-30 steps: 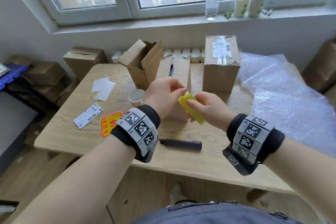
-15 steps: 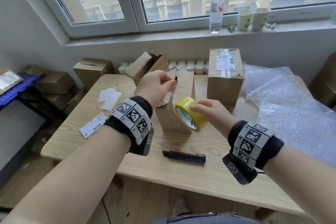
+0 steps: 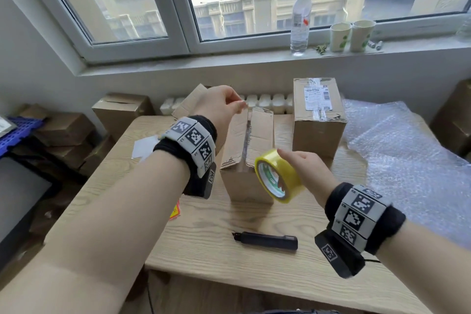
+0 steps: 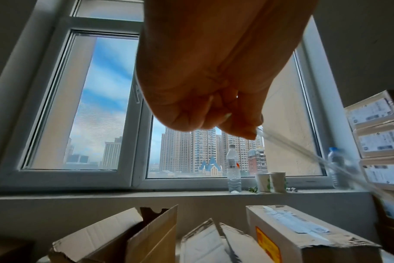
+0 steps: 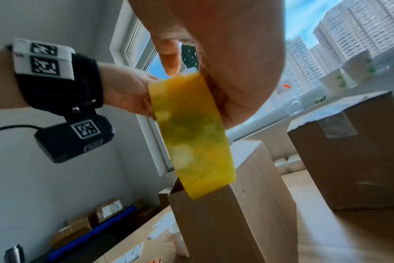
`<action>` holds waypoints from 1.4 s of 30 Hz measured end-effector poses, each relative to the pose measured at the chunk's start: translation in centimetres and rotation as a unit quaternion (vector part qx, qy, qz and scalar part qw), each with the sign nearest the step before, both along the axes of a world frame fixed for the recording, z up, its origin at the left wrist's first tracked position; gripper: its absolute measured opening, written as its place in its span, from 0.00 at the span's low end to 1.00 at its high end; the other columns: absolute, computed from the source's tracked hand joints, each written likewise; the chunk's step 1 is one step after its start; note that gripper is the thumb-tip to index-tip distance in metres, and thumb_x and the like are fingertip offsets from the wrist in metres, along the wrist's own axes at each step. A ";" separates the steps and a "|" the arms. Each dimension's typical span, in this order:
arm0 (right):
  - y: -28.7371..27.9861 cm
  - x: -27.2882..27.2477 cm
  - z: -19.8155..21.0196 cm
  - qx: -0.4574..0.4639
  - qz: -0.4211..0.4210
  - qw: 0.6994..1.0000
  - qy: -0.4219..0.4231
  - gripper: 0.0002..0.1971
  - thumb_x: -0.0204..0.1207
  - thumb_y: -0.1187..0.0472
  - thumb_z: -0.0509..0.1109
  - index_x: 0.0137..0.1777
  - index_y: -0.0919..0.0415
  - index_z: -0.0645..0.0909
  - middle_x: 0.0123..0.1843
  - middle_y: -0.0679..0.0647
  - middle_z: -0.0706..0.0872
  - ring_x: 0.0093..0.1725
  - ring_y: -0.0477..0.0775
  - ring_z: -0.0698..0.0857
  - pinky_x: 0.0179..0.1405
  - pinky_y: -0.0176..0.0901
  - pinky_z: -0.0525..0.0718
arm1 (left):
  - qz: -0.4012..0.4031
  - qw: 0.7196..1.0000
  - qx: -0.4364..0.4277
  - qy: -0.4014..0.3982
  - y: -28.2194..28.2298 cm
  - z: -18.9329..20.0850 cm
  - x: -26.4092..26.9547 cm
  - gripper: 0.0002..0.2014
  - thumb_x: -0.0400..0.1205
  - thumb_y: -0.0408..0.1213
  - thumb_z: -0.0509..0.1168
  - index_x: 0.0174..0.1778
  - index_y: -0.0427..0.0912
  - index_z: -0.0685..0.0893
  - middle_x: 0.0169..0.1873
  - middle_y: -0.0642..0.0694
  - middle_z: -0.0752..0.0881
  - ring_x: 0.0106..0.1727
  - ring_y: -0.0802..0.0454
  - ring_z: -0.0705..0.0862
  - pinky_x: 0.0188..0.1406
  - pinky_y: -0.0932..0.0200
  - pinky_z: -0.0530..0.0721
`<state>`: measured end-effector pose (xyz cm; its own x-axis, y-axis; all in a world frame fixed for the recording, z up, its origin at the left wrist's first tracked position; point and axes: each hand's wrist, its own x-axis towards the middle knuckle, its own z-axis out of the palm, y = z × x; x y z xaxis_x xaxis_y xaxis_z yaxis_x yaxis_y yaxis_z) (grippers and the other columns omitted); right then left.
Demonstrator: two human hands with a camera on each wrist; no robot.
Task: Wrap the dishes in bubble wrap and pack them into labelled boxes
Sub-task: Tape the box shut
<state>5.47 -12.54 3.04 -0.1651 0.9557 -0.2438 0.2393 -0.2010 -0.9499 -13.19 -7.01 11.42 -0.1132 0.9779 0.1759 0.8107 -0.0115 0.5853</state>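
Right hand (image 3: 307,169) gripping yellow tape roll (image 3: 277,176) just above the worktop (image 3: 204,250), left hand (image 3: 219,106) pinching the pulled tape end (image 4: 262,132) (strip stretched taut) over the middle cardboard box (image 3: 248,158), flaps closed

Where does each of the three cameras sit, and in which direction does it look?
Head: on the head, looking forward and down at the table; both forearms, left hand and right hand holding the tape roll.
Left wrist: under the left hand, facing the window.
Right wrist: under the right hand, looking past the tape roll at the middle box.
Shared: every view shows the sealed box.
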 end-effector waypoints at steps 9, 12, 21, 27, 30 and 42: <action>3.5 -2.6 2.7 0.004 -0.037 0.999 0.034 0.24 0.72 0.60 0.75 0.67 0.52 0.75 0.54 0.57 0.82 0.46 0.52 0.84 0.36 0.38 0.78 | -0.044 0.991 -0.070 -0.108 7.0 0.6 -2.1 0.08 0.82 0.32 0.66 0.36 0.41 0.80 0.29 0.47 0.86 0.20 0.62 0.84 0.32 0.67 0.83; 4.7 -3.8 3.3 0.008 -0.034 0.999 0.004 0.27 0.71 0.58 0.77 0.69 0.54 0.72 0.56 0.53 0.80 0.45 0.48 0.85 0.37 0.34 0.83 | -0.062 0.992 -0.062 -0.094 9.1 0.2 -2.4 0.08 0.82 0.32 0.67 0.35 0.41 0.80 0.28 0.46 0.86 0.27 0.55 0.87 0.41 0.56 0.87; 7.1 -6.6 1.9 -0.135 -0.010 0.990 0.026 0.27 0.72 0.50 0.75 0.67 0.64 0.76 0.53 0.62 0.86 0.43 0.55 0.87 0.34 0.44 0.85 | -0.133 0.984 -0.072 -0.091 15.1 0.2 -3.3 0.07 0.81 0.35 0.68 0.36 0.44 0.82 0.34 0.46 0.90 0.40 0.50 0.91 0.51 0.50 0.89; 8.4 -8.4 1.7 -0.198 -0.007 0.980 0.025 0.15 0.75 0.48 0.72 0.46 0.62 0.80 0.32 0.55 0.85 0.31 0.52 0.85 0.27 0.40 0.84 | -0.132 0.985 -0.077 -0.084 17.5 -1.6 -4.1 0.05 0.80 0.35 0.69 0.38 0.41 0.84 0.33 0.45 0.90 0.38 0.51 0.90 0.50 0.52 0.88; 8.5 -8.6 0.9 -0.214 -0.015 0.976 0.035 0.19 0.75 0.44 0.70 0.56 0.59 0.81 0.45 0.58 0.87 0.44 0.57 0.88 0.39 0.46 0.87 | -0.126 0.984 -0.093 -0.084 18.6 -3.0 -4.2 0.06 0.81 0.34 0.67 0.38 0.41 0.83 0.35 0.44 0.90 0.40 0.49 0.90 0.51 0.51 0.88; 8.7 -6.9 0.3 -0.184 0.044 0.953 0.235 0.22 0.63 0.64 0.76 0.55 0.72 0.79 0.39 0.65 0.86 0.32 0.57 0.86 0.33 0.45 0.85 | -0.147 0.973 -0.178 0.018 22.7 -9.5 -3.6 0.04 0.78 0.30 0.69 0.45 0.42 0.85 0.37 0.48 0.88 0.33 0.61 0.84 0.44 0.64 0.84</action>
<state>-1.38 -3.83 3.35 -0.4138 0.7975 -0.4390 -0.1644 -0.5398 -0.8256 -16.77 15.66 1.90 0.1805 0.9668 -0.1809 0.8232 -0.0478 0.5657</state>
